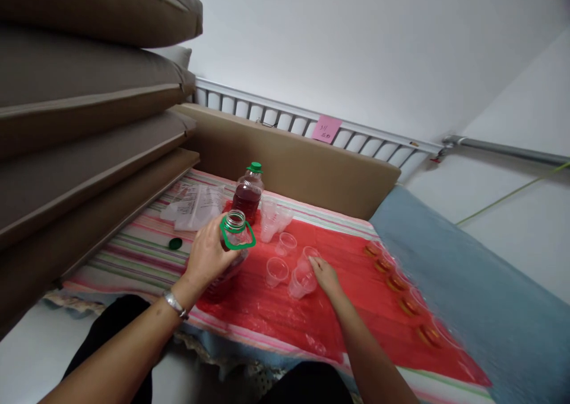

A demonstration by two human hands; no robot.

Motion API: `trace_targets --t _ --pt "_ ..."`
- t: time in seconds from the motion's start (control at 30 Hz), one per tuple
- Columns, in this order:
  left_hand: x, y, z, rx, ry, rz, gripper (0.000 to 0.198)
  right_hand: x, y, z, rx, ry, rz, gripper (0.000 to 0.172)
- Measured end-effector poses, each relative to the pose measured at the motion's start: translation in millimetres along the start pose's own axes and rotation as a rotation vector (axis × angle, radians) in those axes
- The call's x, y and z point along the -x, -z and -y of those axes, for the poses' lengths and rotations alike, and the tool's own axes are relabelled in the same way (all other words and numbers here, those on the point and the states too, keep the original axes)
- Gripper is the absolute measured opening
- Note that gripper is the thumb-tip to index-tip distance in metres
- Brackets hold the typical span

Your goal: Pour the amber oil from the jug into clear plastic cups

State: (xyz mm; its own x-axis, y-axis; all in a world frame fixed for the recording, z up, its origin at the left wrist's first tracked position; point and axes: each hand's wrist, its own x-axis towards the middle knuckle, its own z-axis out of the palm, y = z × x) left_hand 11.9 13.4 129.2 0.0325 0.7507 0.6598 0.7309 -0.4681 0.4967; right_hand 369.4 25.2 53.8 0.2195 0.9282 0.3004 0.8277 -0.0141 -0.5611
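My left hand (pixel 207 255) is wrapped round an uncapped bottle (pixel 229 250) of red drink with a green handle ring at its neck; the bottle stands on the red plastic sheet (pixel 356 297). A second bottle (pixel 247 195) with its green cap on stands just behind. My right hand (pixel 326 275) rests by a clear plastic cup (pixel 304 276) that is tilted, fingers closed on its rim. Two more empty cups stand close by: one cup (pixel 276 272) to its left and another cup (pixel 285 244) behind. A stack of cups (pixel 270 221) lies beside the capped bottle.
A loose green cap (pixel 175 244) lies on the striped cloth (pixel 133 255) at the left. Several filled cups (pixel 403 285) form a row on the right of the sheet. A clear bag (pixel 196 207) lies at the back. Brown cushions (pixel 80 131) are stacked on the left.
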Motion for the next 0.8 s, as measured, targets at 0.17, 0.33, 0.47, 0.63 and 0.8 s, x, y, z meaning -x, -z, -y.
trace_targets --t 0.17,0.33,0.47,0.63,0.8 --pt "-1 -1.2 1 -0.007 -0.005 -0.004 0.072 32 19 5 0.013 0.038 -0.007 0.034" --pt "-2 -0.2 -2 0.012 0.002 -0.002 0.066 74 22 23 0.147 0.177 0.204 0.038" --pt "0 1.2 -1 0.021 -0.008 -0.003 0.066 76 13 33 0.241 0.14 0.266 0.026" --pt "2 -0.3 3 0.013 -0.017 -0.008 0.071 74 13 39 0.261 0.124 0.215 0.014" --pt "2 -1.0 2 0.016 -0.014 -0.008 0.069 82 20 42 0.254 0.137 0.197 0.014"
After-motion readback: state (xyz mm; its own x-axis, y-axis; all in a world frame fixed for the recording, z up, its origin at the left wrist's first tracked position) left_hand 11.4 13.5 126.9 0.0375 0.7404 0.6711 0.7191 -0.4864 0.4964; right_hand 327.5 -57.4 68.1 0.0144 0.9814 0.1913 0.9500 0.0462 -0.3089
